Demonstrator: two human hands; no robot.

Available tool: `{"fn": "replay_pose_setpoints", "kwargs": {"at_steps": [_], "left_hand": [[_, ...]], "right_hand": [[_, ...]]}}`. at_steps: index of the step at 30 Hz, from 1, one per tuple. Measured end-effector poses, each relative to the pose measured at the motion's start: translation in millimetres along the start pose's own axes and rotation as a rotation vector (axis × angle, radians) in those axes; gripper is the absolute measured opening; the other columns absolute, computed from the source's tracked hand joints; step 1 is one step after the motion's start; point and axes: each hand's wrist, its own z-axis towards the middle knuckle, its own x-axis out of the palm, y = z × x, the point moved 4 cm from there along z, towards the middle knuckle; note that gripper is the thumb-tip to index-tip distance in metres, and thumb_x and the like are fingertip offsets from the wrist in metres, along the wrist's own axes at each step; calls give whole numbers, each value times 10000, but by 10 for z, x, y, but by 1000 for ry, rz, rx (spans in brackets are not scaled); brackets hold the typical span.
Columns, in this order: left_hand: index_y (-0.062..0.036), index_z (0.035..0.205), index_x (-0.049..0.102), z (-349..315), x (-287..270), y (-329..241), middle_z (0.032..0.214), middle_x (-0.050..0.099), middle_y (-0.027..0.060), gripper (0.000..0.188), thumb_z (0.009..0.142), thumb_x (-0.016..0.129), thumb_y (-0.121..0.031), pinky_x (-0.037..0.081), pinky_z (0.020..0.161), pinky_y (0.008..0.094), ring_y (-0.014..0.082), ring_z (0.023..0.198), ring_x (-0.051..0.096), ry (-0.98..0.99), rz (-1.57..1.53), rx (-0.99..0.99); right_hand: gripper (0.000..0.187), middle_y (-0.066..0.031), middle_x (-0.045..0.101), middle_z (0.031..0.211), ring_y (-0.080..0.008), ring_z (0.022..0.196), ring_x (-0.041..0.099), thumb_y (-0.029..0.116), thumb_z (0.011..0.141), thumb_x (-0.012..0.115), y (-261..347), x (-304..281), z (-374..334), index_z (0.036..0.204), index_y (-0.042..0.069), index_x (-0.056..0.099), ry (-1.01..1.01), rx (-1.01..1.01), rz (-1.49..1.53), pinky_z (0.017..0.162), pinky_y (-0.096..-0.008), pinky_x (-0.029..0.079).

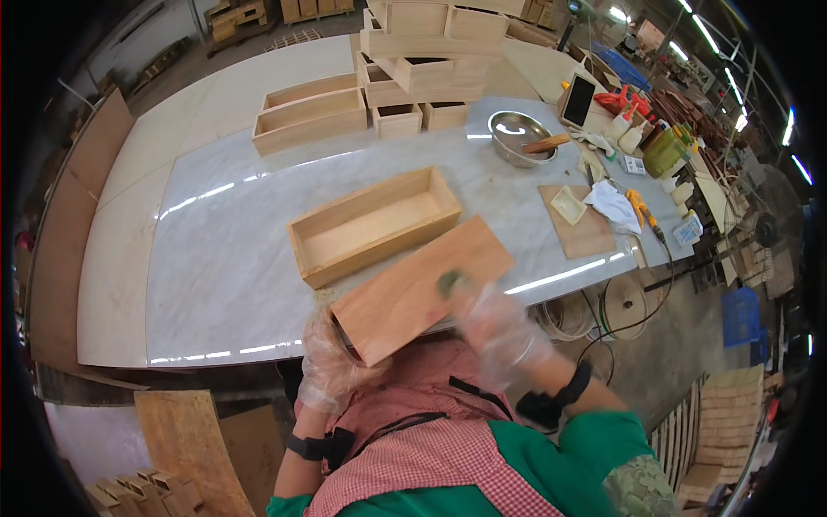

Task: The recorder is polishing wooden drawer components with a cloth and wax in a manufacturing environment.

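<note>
A reddish-brown wooden box (413, 297) lies tipped near the table's front edge, one long flat face turned up. My left hand (326, 360), in a clear plastic glove, grips its left end. On that face, right of its middle, sits a small dark green pad (450, 283). My gloved right hand (504, 332) is blurred by motion and has the pad at its fingertips. Just behind, a paler open wooden box (375, 226) stands upright with nothing inside.
Several pale wooden boxes (431, 77) are stacked at the back. A steel bowl (514, 155) with a wooden-handled brush (547, 144) stands back right. Nearer are a board (581, 241) with a small cream dish (568, 205), a white cloth (613, 207), and bottles (631, 136).
</note>
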Motion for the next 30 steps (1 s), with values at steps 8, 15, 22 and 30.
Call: {"fn": "replay_pose_setpoints", "kwargs": {"at_steps": [8,15,22,30], "left_hand": [[-32,1129,567,-12,-26,-22,993,634,155,728,516,834,-321,473,867,435,367,941,596,3,90,16],[-29,1133,562,-77,3,175,988,629,156,733,517,833,-320,466,878,441,366,943,589,1,132,-4],[-13,1164,537,-55,25,145,1054,609,167,779,530,846,-345,473,873,434,365,978,586,20,79,26],[-24,1234,484,-94,-32,189,1098,589,172,882,546,877,-413,481,890,422,347,1004,585,44,257,52]], "right_hand": [[199,-125,595,668,-381,626,628,203,923,491,-770,-73,-199,1014,36,548,-25,243,-309,505,-471,484],[236,-162,625,805,-408,723,599,188,921,519,-341,75,-209,1103,44,559,248,194,-127,603,-491,485],[205,-159,654,874,-384,728,586,203,943,462,-334,39,-13,1055,74,575,276,203,-145,639,-466,494],[164,-175,623,663,-356,592,632,141,853,502,991,193,473,856,11,602,493,-200,335,518,-486,494]]}}
